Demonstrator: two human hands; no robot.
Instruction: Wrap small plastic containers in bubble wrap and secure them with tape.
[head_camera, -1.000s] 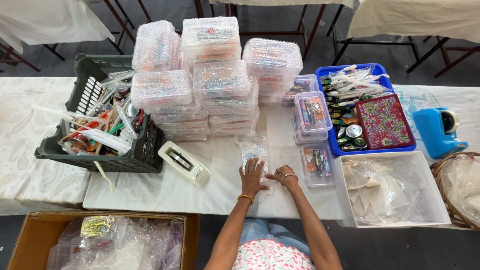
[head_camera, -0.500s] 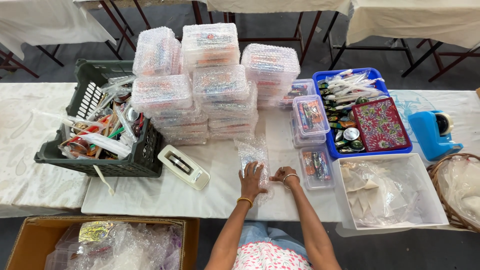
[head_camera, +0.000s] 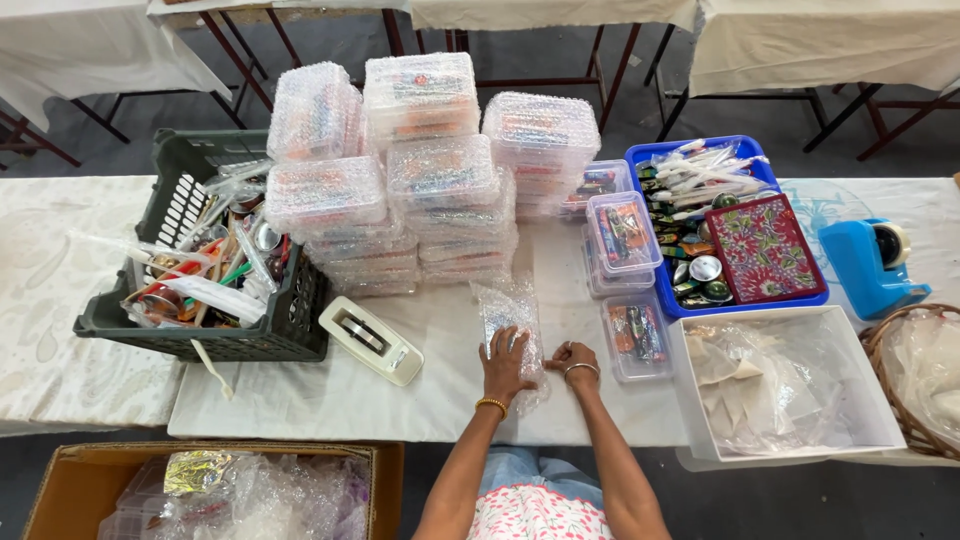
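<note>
Here, a dark plastic crate (head_camera: 180, 180) of mixed utensils sits at the left, a white tape dispenser (head_camera: 369, 339) just beside it. At the table's middle, the left hand (head_camera: 505, 364) lies flat with fingers spread on a bubble-wrap sheet (head_camera: 508, 312) lying before the stacked wrapped boxes (head_camera: 440, 170). The right hand (head_camera: 573, 358) pinches the sheet's right edge, near a clear filled box (head_camera: 636, 334) and a blue tray (head_camera: 745, 140).

Gold bangle on left wrist (head_camera: 490, 404), silver bangle on right wrist (head_camera: 579, 369), floral top (head_camera: 538, 512).
</note>
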